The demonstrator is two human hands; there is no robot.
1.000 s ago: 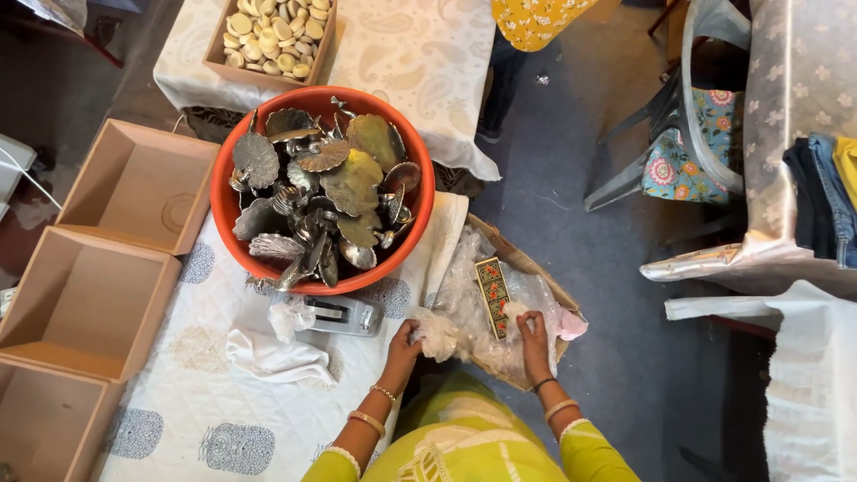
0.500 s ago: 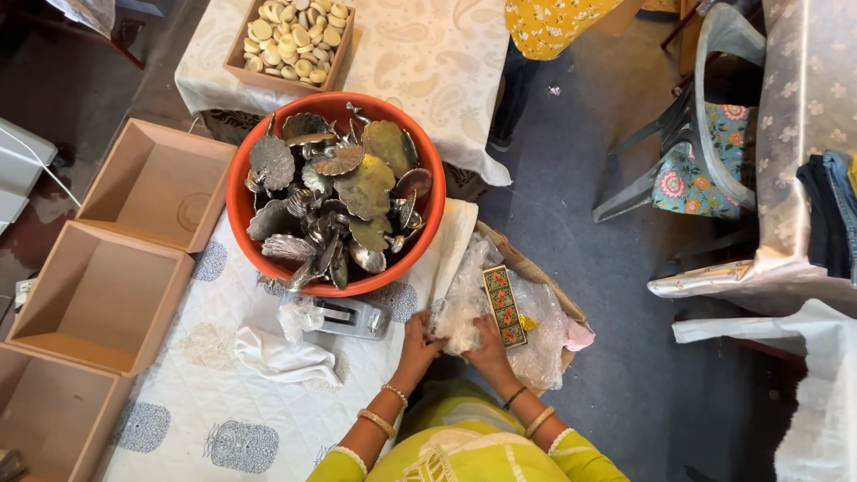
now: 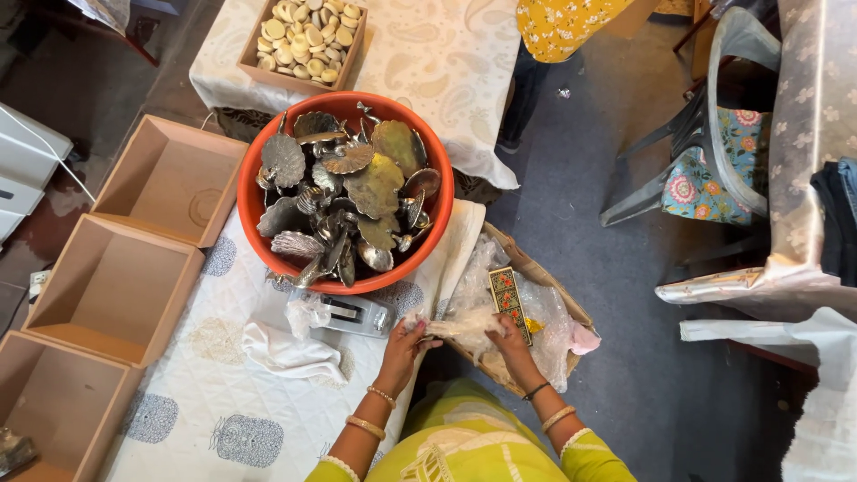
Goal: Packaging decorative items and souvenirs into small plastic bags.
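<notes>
Yellow-green tunic with white embroidered trim at the cuffs; gold bangles on the left hand (image 3: 402, 350); bangle and dark band on the right hand (image 3: 511, 342).

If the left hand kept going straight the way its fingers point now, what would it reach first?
Probably the silver metal device on the white cloth, just ahead of the left hand, which grips clear plastic wrap. Beyond lies the orange tub. Depth is unclear from above.

A clear plastic wrap (image 3: 464, 326) is gripped by both hands, left hand (image 3: 403, 344) and right hand (image 3: 509, 341), beside the orange tub (image 3: 259, 223) on the desk (image 3: 223, 402).
</notes>
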